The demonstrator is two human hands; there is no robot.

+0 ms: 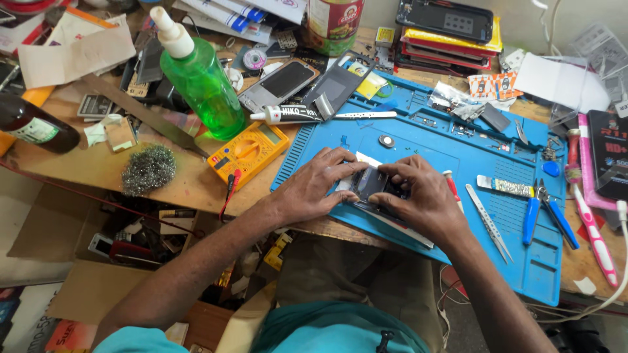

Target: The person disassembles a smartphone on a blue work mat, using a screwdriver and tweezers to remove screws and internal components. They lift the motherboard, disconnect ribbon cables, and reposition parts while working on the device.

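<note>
Pressing down with left hand and right hand, fingers spread, on dark phone lying on blue mat, tweezers right.

Most of the opened phone sits under both hands, so only a dark strip between them shows, and its insides are too small to make out. The left hand covers its left end and the right hand covers the right end, so I can't tell how the fingertips grip it. The brown bottle is cut off by the left edge, and the tin can loses its top to the upper edge. The white cable runs out on the right. Tiny screws on the blue mat are just specks. Clutter under the worktop is dark and murky.
</note>
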